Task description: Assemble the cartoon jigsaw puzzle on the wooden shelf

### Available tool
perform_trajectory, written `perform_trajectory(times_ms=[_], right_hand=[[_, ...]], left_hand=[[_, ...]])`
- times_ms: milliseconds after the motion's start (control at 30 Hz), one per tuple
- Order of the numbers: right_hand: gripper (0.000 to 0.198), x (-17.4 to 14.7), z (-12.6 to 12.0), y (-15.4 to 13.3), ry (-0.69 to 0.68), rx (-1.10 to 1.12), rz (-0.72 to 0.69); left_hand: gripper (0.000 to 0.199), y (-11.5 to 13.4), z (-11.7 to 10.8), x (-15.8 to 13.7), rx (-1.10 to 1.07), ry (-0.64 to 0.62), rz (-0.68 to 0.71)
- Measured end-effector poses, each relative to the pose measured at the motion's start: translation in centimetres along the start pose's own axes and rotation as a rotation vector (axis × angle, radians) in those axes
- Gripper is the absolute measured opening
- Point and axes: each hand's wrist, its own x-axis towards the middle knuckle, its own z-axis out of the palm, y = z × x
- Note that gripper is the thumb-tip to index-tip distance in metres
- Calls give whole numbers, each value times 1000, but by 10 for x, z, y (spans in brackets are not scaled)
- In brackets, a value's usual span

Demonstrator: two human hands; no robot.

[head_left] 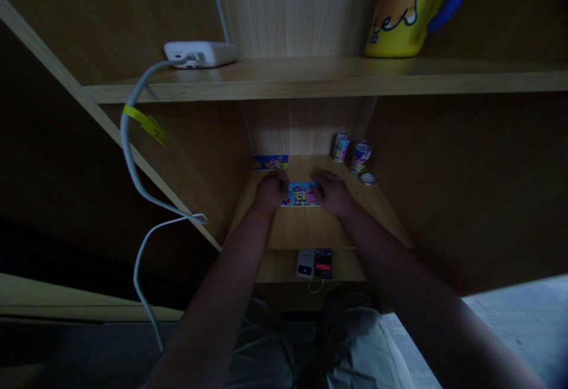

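Note:
A light-blue printed cartoon sheet (pixel 300 195) lies on or just above the lower shelf, between my two hands. My left hand (pixel 270 191) is closed at its left edge, fingers curled. At the right edge, my right hand (pixel 334 193) has its thumb over the print and its fingers bent; the fingertips are dim. Behind my left hand rests a second, dark-blue cartoon sheet (pixel 270 163). Toward the back right stand two small cans with cartoon wraps, a slim can (pixel 341 147) and a wider can (pixel 360 158). A round metal lid (pixel 368 179) lies in front of them.
The upper shelf (pixel 284 87) crosses above my hands, carrying a white power adapter (pixel 213 54) and a yellow cup (pixel 399 16) with a blue handle. A cable (pixel 128 152) hangs at left. A phone (pixel 323 263) and a power bank (pixel 305 261) lie nearer my lap.

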Motion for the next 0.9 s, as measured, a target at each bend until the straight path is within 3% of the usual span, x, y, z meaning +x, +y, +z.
perform_trajectory(times_ms=[233, 633, 900], right_hand=[[39, -1, -10, 14, 6, -76, 191], [30, -3, -13, 2, -18, -11, 135], [34, -5, -13, 2, -54, 16, 54]], left_hand=[[17, 2, -1, -1, -53, 57, 77], [17, 13, -2, -1, -247, 46, 254], [20, 19, -2, -5, -299, -121, 310]])
